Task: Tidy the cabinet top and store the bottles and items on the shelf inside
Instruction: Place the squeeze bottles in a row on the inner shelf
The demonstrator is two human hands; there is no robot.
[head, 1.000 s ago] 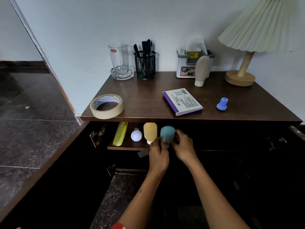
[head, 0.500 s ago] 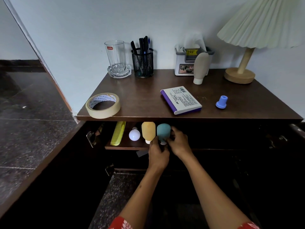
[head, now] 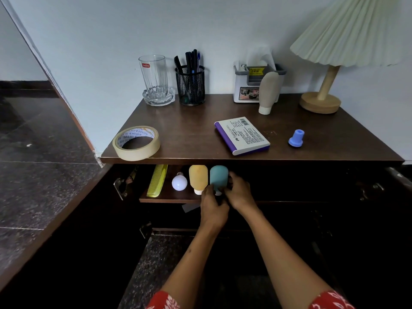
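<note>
On the inner shelf [head: 169,199] a teal bottle [head: 218,176] stands cap down beside a yellow bottle [head: 198,178]. My left hand [head: 213,205] pinches the teal bottle at its cap end, and my right hand [head: 239,192] grips its right side. Left of them on the shelf lie a white bulb [head: 179,183] and a yellow comb [head: 157,180]. On the cabinet top [head: 191,128] stand a beige bottle [head: 268,93], a blue cap [head: 296,138], a purple-edged box [head: 242,135] and a tape roll [head: 136,142].
At the back of the top stand a glass on a coaster [head: 155,80], a mesh pen holder [head: 190,82], a tissue box [head: 254,82] and a lamp [head: 327,85]. A dark stone counter [head: 33,175] runs along the left. The cabinet interior right of the hands is dark.
Both hands stay on the teal bottle and have shifted it slightly further onto the shelf, next to the yellow bottle. The view has tilted a little.
</note>
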